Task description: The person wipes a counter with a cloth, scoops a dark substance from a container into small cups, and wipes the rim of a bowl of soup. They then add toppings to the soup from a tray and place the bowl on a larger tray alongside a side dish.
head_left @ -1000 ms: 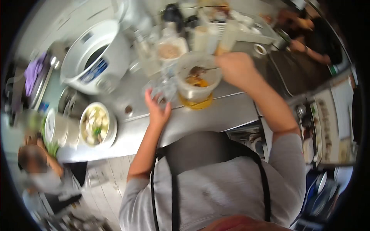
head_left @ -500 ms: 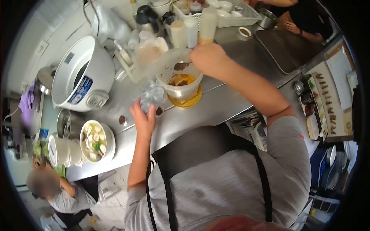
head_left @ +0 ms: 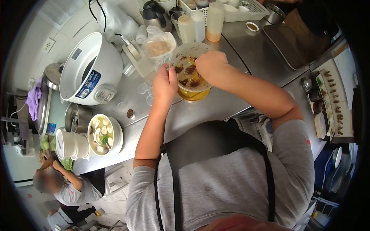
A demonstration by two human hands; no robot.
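Note:
My left hand [head_left: 165, 87] grips the left rim of a translucent plastic tub [head_left: 179, 51]. The tub tilts on the steel counter over a yellow lid [head_left: 195, 96], its inside smeared with dark brown paste and orange oil. My right hand [head_left: 211, 66] is closed at the tub's right side, reaching over the rim. The spoon it held a moment ago is hidden by the hand and tub. Clear small lids [head_left: 143, 88] lie left of my left wrist. Nearby stands a small clear cup with brown sauce [head_left: 130, 113].
At left are a large white rice cooker [head_left: 103, 67], a bowl of soup [head_left: 101, 134] and stacked white tubs [head_left: 65, 143]. Squeeze bottles [head_left: 198, 27] and a thermos [head_left: 155, 15] stand behind. A dark tray [head_left: 285, 48] lies right. Another person [head_left: 73, 188] works at lower left.
My left hand has moved from beside the clear small cups up to the tub's rim. The tub has tipped toward me, and my right hand has lowered the spoon into it.

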